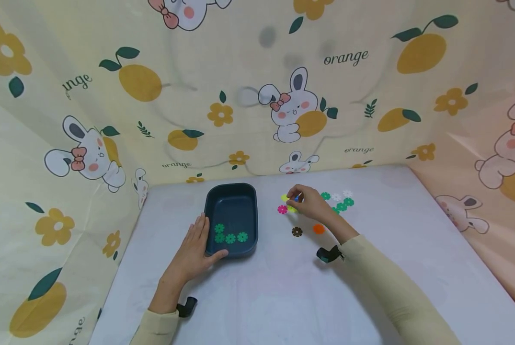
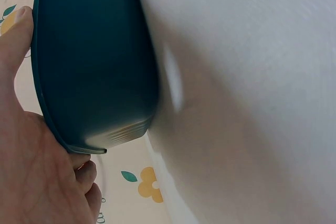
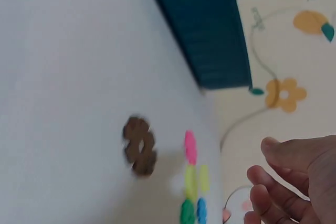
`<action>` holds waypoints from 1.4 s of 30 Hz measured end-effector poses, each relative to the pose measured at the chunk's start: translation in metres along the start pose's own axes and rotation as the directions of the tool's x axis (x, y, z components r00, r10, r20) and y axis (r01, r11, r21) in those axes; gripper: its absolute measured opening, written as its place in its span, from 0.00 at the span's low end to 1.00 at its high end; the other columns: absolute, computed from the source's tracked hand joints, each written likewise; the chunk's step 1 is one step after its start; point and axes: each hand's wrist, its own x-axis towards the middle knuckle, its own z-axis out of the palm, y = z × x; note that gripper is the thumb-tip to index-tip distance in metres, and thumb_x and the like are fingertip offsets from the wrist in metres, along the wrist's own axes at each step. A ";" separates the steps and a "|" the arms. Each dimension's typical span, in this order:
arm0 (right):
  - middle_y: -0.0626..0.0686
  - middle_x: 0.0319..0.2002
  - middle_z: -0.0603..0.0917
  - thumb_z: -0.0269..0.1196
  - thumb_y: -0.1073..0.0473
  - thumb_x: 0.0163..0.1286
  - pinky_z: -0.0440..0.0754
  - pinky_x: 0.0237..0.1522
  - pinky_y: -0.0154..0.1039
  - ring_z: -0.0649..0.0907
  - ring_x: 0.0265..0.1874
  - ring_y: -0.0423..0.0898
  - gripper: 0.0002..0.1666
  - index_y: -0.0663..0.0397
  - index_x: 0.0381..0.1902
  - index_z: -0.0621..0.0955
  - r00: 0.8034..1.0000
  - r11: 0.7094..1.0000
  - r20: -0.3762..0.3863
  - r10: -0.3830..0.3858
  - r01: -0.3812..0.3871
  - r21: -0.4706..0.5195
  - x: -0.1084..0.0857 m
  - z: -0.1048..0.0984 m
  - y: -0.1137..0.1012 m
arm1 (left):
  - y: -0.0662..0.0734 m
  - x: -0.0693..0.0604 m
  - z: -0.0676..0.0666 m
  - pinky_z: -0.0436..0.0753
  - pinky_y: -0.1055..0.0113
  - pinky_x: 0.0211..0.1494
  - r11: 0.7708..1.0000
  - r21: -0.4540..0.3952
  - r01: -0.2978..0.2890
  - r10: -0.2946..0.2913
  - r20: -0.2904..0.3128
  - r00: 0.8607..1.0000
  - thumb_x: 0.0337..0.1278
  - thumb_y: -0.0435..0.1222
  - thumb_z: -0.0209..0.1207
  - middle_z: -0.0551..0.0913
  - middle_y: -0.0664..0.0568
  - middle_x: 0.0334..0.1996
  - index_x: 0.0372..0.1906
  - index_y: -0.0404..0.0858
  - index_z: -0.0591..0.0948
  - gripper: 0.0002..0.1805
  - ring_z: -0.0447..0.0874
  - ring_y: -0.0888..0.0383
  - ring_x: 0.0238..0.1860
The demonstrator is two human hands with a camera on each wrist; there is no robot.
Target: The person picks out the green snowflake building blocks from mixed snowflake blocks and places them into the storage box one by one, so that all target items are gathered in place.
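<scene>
A dark blue rectangular tray (image 1: 231, 211) holds several green flower-shaped plastic discs (image 1: 242, 237) near its front end. My left hand (image 1: 192, 254) rests along the tray's left side, fingers extended, with the thumb at the front rim. Over a loose group of discs my right hand (image 1: 311, 203) hovers, thumb and fingers apart in the right wrist view, nothing visible between them. Beneath and beside it lie a pink disc (image 1: 282, 209), yellow discs (image 1: 285, 197) and a blue one (image 3: 201, 211), partly covered by the hand in the head view.
Closer to me are a brown disc (image 1: 297, 232) and an orange disc (image 1: 318, 229). Several green discs (image 1: 342, 206) and white discs (image 1: 348, 193) lie right of the right hand. A white cloth (image 1: 257, 297) covers the table; a printed curtain (image 1: 248, 62) hangs behind and at the sides.
</scene>
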 end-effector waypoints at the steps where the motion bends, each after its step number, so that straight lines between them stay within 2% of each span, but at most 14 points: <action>1: 0.54 0.45 0.87 0.71 0.58 0.76 0.82 0.41 0.41 0.81 0.44 0.54 0.10 0.55 0.49 0.85 1.000 1.000 -0.001 0.021 -0.021 0.000 -0.001 -0.001 0.004 | 0.000 0.000 0.000 0.42 0.46 0.89 1.000 -0.002 0.001 -0.001 0.000 1.000 0.65 0.74 0.57 0.36 0.42 0.89 0.87 0.33 0.42 0.68 0.33 0.45 0.89; 5: 0.54 0.47 0.86 0.70 0.55 0.77 0.81 0.41 0.41 0.80 0.44 0.53 0.13 0.56 0.53 0.84 0.997 0.996 0.009 0.075 -0.074 -0.041 -0.005 -0.006 0.021 | 0.001 0.000 0.001 0.42 0.46 0.89 1.000 0.002 0.005 -0.005 0.000 1.000 0.65 0.73 0.58 0.36 0.42 0.89 0.87 0.33 0.42 0.67 0.34 0.45 0.89; 11: 0.56 0.47 0.85 0.70 0.54 0.76 0.81 0.45 0.43 0.80 0.43 0.52 0.16 0.58 0.54 0.83 0.988 0.987 0.021 0.150 -0.148 -0.064 -0.008 -0.010 0.040 | 0.001 0.000 0.000 0.43 0.45 0.89 1.000 0.006 0.004 -0.004 0.000 1.000 0.66 0.72 0.59 0.36 0.42 0.89 0.87 0.32 0.42 0.67 0.35 0.44 0.88; 18: 0.57 0.46 0.82 0.73 0.55 0.73 0.80 0.49 0.46 0.79 0.45 0.54 0.17 0.58 0.53 0.83 0.978 0.975 0.029 0.209 -0.206 -0.087 -0.007 -0.008 0.050 | 0.000 0.000 0.000 0.42 0.46 0.89 1.000 0.006 0.012 -0.012 0.006 1.000 0.65 0.74 0.57 0.35 0.43 0.89 0.87 0.34 0.41 0.68 0.33 0.45 0.89; 29: 0.58 0.50 0.78 0.75 0.52 0.72 0.81 0.55 0.49 0.76 0.50 0.55 0.18 0.56 0.51 0.84 0.980 0.974 0.027 0.195 -0.190 -0.126 -0.007 -0.003 0.057 | 0.000 -0.001 0.000 0.43 0.45 0.89 1.000 0.004 0.005 -0.005 0.001 1.000 0.64 0.75 0.56 0.37 0.42 0.89 0.87 0.33 0.42 0.68 0.35 0.44 0.88; 42: 0.56 0.41 0.80 0.75 0.57 0.72 0.81 0.46 0.44 0.79 0.43 0.53 0.19 0.56 0.51 0.77 0.990 0.985 -0.003 0.143 -0.143 -0.101 -0.016 0.000 0.054 | 0.001 -0.001 -0.001 0.42 0.46 0.89 1.000 0.004 0.013 -0.013 0.006 1.000 0.65 0.74 0.57 0.36 0.42 0.89 0.88 0.34 0.41 0.67 0.34 0.44 0.88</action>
